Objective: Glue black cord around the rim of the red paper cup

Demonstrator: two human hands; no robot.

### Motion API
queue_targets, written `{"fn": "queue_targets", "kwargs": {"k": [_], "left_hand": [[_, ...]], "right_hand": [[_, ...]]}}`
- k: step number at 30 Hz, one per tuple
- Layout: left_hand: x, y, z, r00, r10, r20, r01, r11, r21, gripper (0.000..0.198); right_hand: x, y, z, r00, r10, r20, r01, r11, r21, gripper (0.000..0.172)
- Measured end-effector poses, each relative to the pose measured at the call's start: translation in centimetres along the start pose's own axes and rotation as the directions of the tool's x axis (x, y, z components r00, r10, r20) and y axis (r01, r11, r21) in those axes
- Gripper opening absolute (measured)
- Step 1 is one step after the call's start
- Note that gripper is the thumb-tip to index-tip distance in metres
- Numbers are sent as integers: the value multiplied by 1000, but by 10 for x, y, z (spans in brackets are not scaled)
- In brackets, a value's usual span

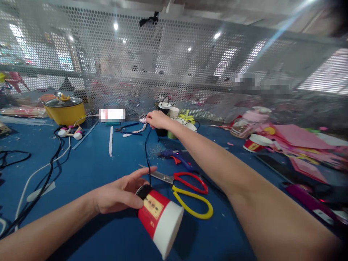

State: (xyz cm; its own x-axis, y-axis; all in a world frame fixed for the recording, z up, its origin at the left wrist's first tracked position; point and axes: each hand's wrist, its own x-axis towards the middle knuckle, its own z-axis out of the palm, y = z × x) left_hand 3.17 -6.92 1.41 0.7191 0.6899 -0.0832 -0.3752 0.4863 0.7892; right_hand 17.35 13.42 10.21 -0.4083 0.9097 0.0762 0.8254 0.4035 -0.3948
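Note:
Low in the middle, my left hand [122,194] is closed around the black base end of a red and white paper cup [154,210], its white open end tilted down to the right. A thin black cord [146,148] rises from the cup's base toward my right hand; I cannot tell whether the fingers hold it too. Stretched far forward, my right hand [157,119] pinches a crumpled white strip [143,120], whose tail curls onto the table. Just beyond the cup lie scissors [187,185] with red and yellow handles. Behind them rests a blue glue gun [179,158].
Pliers [127,128] and a white strip [111,141] lie on the blue table. Beyond my right hand stand several cups [164,107]. A yellow pot [65,108] and cables [51,159] are on the left. Pink paper [301,136], another red cup [257,143] and a phone [274,166] lie right.

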Motion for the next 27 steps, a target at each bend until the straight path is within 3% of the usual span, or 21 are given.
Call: {"fn": "queue_targets", "kwargs": {"k": [3, 6, 9, 12, 14, 17, 21, 27], "left_hand": [[-2, 4, 0, 993, 114, 0, -114, 993, 1, 92], [-2, 6, -1, 973, 224, -57, -220, 973, 71, 98], [-1, 5, -4, 949, 293, -116, -271, 947, 172, 101], [1, 3, -8, 914, 374, -156, -321, 903, 285, 101], [2, 1, -11, 900, 410, -151, -341, 874, 347, 103], [5, -1, -12, 887, 443, -128, -354, 833, 426, 102], [6, 0, -10, 882, 456, -119, -342, 793, 504, 104], [5, -2, -13, 878, 464, -114, -308, 732, 607, 101]], "right_hand": [[-36, 14, -8, 999, 41, -27, -43, 994, -105, 25], [-77, 42, -7, 992, 123, -16, -124, 971, -204, 21], [-112, 69, 6, 978, 205, 38, -187, 943, -274, 7], [-131, 85, 25, 963, 264, 59, -236, 927, -291, 2], [-135, 90, 36, 956, 293, 22, -276, 922, -271, 7], [-134, 93, 44, 938, 344, -32, -344, 921, -185, 18], [-139, 94, 38, 918, 391, -66, -391, 920, 18, 31], [-158, 73, 15, 954, 298, 45, -291, 875, 387, 11]]}}
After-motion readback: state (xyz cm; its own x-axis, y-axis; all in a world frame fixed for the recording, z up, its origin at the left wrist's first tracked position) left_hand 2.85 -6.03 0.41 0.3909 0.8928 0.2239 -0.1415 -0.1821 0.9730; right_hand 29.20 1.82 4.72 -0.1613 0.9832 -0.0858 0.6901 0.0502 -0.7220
